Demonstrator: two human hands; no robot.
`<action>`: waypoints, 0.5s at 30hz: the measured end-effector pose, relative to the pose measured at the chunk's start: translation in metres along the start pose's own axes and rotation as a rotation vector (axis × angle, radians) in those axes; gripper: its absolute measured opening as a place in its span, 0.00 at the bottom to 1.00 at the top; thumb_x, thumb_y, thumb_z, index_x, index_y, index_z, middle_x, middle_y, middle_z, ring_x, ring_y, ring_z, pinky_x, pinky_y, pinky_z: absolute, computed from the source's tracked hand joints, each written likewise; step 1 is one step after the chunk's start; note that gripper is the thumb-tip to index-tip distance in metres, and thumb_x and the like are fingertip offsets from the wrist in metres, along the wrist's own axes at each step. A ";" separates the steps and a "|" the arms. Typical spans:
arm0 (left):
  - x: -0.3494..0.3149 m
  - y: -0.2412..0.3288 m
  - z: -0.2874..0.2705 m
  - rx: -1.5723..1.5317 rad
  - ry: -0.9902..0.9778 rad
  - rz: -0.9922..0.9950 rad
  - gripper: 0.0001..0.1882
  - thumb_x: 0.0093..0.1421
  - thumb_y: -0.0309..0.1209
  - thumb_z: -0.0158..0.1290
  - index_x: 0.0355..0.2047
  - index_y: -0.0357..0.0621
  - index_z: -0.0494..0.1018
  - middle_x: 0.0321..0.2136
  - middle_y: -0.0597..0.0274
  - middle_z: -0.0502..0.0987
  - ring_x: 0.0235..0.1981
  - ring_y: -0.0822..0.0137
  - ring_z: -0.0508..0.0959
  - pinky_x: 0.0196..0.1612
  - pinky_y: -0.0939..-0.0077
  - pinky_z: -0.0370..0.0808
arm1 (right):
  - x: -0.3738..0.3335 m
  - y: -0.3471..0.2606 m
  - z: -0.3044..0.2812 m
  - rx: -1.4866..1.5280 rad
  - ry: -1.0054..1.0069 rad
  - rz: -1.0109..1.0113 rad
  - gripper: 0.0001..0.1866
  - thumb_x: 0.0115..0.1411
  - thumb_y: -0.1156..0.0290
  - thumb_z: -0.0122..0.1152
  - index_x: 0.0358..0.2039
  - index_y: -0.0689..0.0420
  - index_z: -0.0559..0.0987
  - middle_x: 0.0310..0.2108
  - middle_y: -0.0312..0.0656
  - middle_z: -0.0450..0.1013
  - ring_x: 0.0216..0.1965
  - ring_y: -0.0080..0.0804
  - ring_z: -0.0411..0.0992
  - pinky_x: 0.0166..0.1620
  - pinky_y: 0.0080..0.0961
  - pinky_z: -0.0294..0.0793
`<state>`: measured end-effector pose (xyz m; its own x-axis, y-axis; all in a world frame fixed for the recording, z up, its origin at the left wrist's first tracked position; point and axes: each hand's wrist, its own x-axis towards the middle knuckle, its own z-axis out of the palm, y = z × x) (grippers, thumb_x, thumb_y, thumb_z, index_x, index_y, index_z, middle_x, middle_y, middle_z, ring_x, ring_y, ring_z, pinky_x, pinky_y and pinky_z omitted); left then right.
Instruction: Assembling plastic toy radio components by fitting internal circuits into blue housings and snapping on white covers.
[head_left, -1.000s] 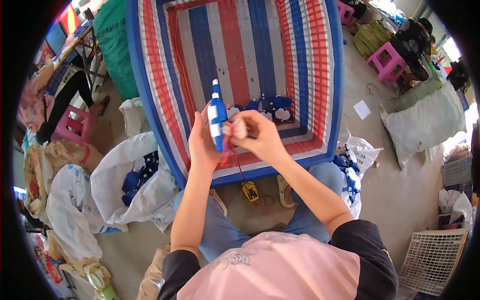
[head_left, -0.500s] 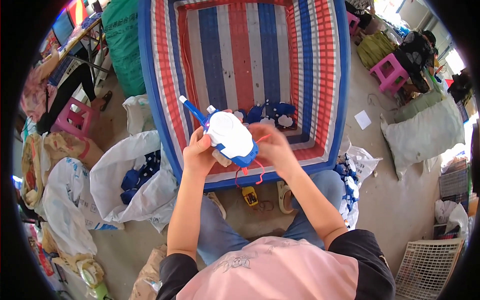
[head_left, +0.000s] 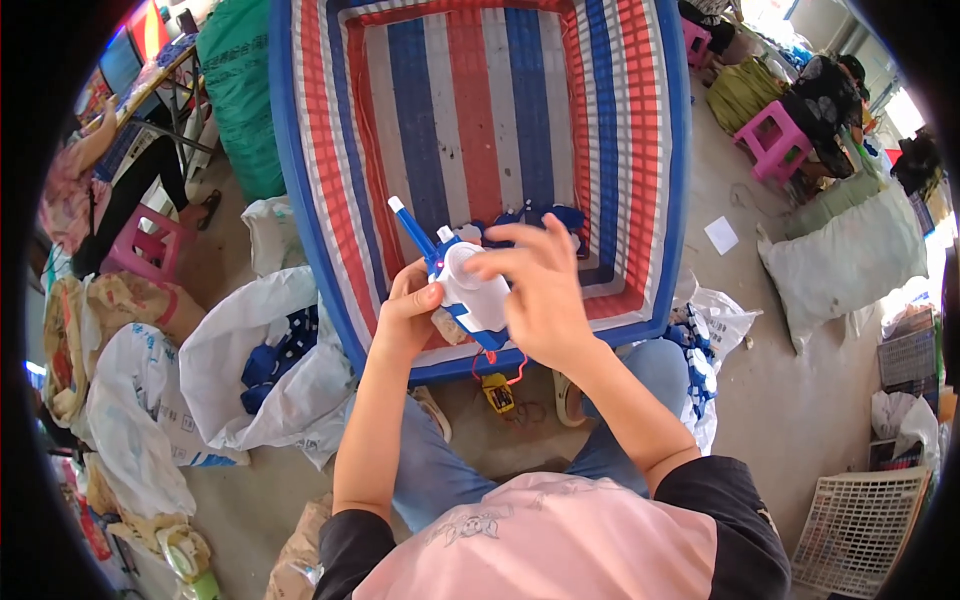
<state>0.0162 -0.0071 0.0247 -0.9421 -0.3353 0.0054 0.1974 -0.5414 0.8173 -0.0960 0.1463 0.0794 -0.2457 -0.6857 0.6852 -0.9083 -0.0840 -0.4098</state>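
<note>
My left hand (head_left: 408, 305) is closed around a blue-and-white toy walkie-talkie (head_left: 478, 297) with a stubby antenna, holding it over the near rim of the big crate. A small red light shows near the base of the antenna. My right hand (head_left: 545, 290) is over the toy's white front, fingers spread, one fingertip at the round raised disc; whether it presses cannot be told. Below the toy hang red wires (head_left: 517, 372). A tan block (head_left: 450, 328) shows under it by my left hand. Several blue-and-white pieces (head_left: 570, 217) lie in the crate, partly hidden by my right hand.
The blue-rimmed crate (head_left: 283, 150) has a striped lining. A yellow-and-black device (head_left: 497, 393) lies between my feet. White sacks stand left (head_left: 225, 330) and right (head_left: 725, 320), holding blue-and-white pieces. People sit near pink stools (head_left: 773, 140) on both sides.
My right hand has moved from the toy's right lower side, by the red wires, up over its white front. The toy has turned a little more upright, and a red light now shows.
</note>
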 end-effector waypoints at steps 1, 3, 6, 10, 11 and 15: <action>0.000 0.001 0.001 0.000 -0.005 -0.003 0.43 0.40 0.46 0.66 0.52 0.32 0.65 0.45 0.54 0.74 0.47 0.61 0.74 0.54 0.70 0.67 | 0.000 0.000 0.004 0.044 0.010 0.022 0.21 0.43 0.87 0.45 0.38 0.53 0.72 0.41 0.37 0.73 0.51 0.36 0.66 0.62 0.48 0.44; 0.000 0.004 0.006 0.015 0.000 0.016 0.42 0.40 0.45 0.66 0.52 0.32 0.65 0.45 0.54 0.74 0.47 0.61 0.74 0.53 0.70 0.67 | -0.005 0.005 0.008 0.186 0.095 0.065 0.21 0.43 0.87 0.46 0.37 0.52 0.72 0.41 0.37 0.73 0.51 0.36 0.66 0.63 0.50 0.43; -0.002 0.001 -0.006 -0.024 0.021 0.058 0.42 0.40 0.45 0.66 0.52 0.31 0.65 0.44 0.53 0.74 0.47 0.61 0.74 0.53 0.70 0.68 | -0.001 0.000 0.008 0.096 -0.016 0.000 0.21 0.44 0.87 0.45 0.38 0.53 0.73 0.41 0.36 0.73 0.50 0.36 0.67 0.63 0.50 0.41; 0.001 0.013 0.001 -0.157 -0.116 0.202 0.45 0.44 0.47 0.62 0.55 0.30 0.60 0.48 0.45 0.71 0.50 0.55 0.72 0.55 0.65 0.67 | -0.002 0.003 0.019 0.906 0.237 0.432 0.22 0.43 0.90 0.39 0.40 0.59 0.69 0.45 0.43 0.70 0.51 0.33 0.66 0.56 0.27 0.62; 0.004 0.010 0.000 -0.272 -0.167 0.255 0.46 0.45 0.49 0.61 0.57 0.31 0.57 0.53 0.41 0.65 0.52 0.51 0.70 0.56 0.62 0.66 | -0.004 0.021 0.023 0.967 0.335 0.483 0.23 0.42 0.90 0.40 0.40 0.59 0.68 0.45 0.43 0.70 0.50 0.32 0.67 0.54 0.27 0.64; -0.006 0.021 -0.010 -0.347 -0.185 0.342 0.47 0.49 0.54 0.57 0.60 0.34 0.54 0.60 0.36 0.54 0.66 0.47 0.45 0.63 0.51 0.54 | -0.017 0.026 0.040 1.740 -0.333 0.985 0.21 0.53 0.78 0.52 0.49 0.56 0.67 0.47 0.38 0.69 0.50 0.30 0.69 0.51 0.28 0.70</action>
<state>0.0282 -0.0237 0.0360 -0.8341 -0.4125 0.3662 0.5508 -0.6592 0.5119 -0.1019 0.1268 0.0336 -0.1108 -0.9865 -0.1204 0.7440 -0.0020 -0.6682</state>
